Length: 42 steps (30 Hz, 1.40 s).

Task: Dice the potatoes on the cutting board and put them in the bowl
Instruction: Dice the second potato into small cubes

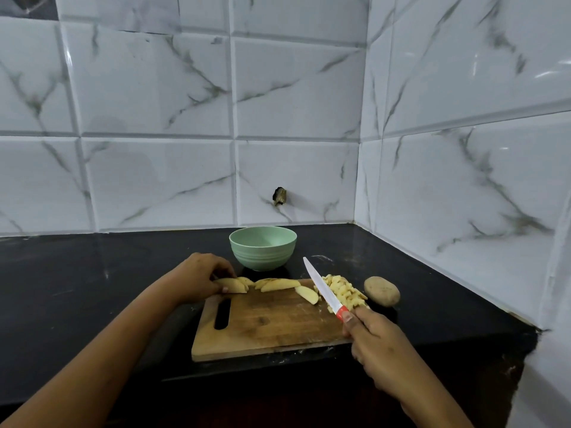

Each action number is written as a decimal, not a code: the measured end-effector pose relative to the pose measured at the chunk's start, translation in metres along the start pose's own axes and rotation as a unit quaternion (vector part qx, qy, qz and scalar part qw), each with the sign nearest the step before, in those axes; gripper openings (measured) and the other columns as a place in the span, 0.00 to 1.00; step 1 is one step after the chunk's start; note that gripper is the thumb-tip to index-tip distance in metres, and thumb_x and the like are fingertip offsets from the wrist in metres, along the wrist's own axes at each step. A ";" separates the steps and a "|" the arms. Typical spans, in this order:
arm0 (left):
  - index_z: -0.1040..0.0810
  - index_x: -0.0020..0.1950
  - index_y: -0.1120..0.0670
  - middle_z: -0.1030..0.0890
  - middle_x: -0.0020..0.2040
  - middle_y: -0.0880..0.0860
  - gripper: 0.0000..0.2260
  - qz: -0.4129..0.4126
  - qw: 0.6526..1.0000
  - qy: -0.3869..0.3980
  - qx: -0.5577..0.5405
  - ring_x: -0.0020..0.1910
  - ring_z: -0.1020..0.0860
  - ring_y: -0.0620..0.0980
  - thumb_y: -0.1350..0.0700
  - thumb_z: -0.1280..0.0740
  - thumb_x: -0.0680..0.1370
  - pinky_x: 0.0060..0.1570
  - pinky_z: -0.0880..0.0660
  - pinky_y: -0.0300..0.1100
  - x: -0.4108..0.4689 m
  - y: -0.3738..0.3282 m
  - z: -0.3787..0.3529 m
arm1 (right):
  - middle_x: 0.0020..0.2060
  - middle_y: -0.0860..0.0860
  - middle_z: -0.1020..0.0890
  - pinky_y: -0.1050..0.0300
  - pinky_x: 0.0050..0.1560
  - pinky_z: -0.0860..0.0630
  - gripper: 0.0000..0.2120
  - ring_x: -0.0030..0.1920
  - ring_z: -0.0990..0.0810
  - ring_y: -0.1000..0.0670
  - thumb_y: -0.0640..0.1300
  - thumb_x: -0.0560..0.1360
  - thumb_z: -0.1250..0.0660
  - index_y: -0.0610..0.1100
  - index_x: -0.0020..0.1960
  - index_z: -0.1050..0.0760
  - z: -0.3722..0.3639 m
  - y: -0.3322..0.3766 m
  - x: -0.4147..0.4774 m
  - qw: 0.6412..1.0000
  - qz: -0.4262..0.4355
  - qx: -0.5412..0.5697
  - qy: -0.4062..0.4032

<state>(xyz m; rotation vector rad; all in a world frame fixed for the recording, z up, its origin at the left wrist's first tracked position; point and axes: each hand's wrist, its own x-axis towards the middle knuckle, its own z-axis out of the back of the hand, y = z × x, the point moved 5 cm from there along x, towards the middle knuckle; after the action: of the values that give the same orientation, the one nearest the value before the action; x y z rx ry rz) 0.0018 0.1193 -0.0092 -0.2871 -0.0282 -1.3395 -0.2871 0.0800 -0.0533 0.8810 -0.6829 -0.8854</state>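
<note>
Mint-green bowl (262, 256), honey-brown cutting board (272, 322), pale yellow potato slices (279, 284), tan whole potato (382, 291), white-bladed, red-handled knife (324, 290), black counter (92, 288), white wall tiles (154, 88) veined grey.

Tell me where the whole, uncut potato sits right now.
Head view: the whole potato lies on the black counter, just right of the cutting board, beside the diced potato pile.
</note>
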 end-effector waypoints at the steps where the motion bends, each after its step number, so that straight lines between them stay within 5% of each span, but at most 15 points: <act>1: 0.22 0.59 0.47 0.22 0.53 0.44 0.13 0.005 1.000 0.007 -0.010 0.51 0.26 0.41 0.55 0.30 0.75 0.52 0.31 0.34 0.000 0.002 -0.001 | 0.26 0.54 0.31 0.62 0.26 0.38 0.15 0.21 0.36 0.59 0.51 0.82 0.44 0.45 0.42 0.26 0.000 0.000 0.000 1.000 -0.002 0.002 0.001; 9: 0.24 0.62 0.44 0.23 0.59 0.44 0.17 0.013 0.999 0.016 -0.044 0.57 0.28 0.43 0.53 0.29 0.74 0.59 0.32 0.37 -0.003 0.006 -0.008 | 0.30 0.53 0.27 0.62 0.29 0.36 0.12 0.27 0.32 0.57 0.52 0.81 0.43 0.47 0.46 0.26 0.001 0.014 0.006 0.997 0.027 -0.061 -0.032; 15: 0.26 0.65 0.45 0.24 0.63 0.46 0.19 0.026 0.999 -0.014 -0.031 0.63 0.28 0.46 0.52 0.30 0.75 0.65 0.32 0.43 -0.006 -0.002 -0.006 | 0.44 0.52 0.23 0.53 0.44 0.24 0.11 0.43 0.22 0.50 0.54 0.78 0.37 0.46 0.52 0.26 -0.012 0.035 0.032 0.970 0.028 -0.234 -0.066; 19: 0.25 0.64 0.42 0.25 0.64 0.44 0.17 -0.010 0.995 -0.081 -0.055 0.64 0.29 0.46 0.51 0.31 0.76 0.65 0.32 0.46 -0.013 -0.016 0.002 | 0.51 0.48 0.21 0.55 0.42 0.29 0.10 0.52 0.21 0.44 0.48 0.79 0.37 0.45 0.57 0.26 -0.023 0.058 0.052 0.946 0.013 -0.316 -0.077; 32: 0.23 0.56 0.38 0.24 0.56 0.35 0.12 -0.071 0.982 -0.141 -0.103 0.59 0.30 0.40 0.52 0.31 0.75 0.61 0.34 0.40 -0.035 -0.034 -0.006 | 0.53 0.48 0.22 0.55 0.41 0.30 0.13 0.51 0.22 0.46 0.47 0.78 0.35 0.45 0.61 0.28 -0.032 0.054 0.067 0.933 -0.039 -0.353 -0.064; 42: 0.24 0.58 0.37 0.24 0.57 0.34 0.12 -0.063 0.988 -0.122 -0.074 0.58 0.30 0.39 0.50 0.34 0.77 0.58 0.32 0.38 -0.043 -0.043 -0.017 | 0.44 0.52 0.25 0.57 0.40 0.30 0.09 0.47 0.22 0.48 0.47 0.76 0.33 0.47 0.55 0.25 -0.035 0.046 0.051 0.950 -0.025 -0.299 -0.081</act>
<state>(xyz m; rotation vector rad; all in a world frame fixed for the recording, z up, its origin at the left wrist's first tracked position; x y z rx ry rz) -0.0525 0.1474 -0.0254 -0.5812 -0.1547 -1.4272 -0.2177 0.0639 -0.0225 0.2835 -0.4876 -1.1377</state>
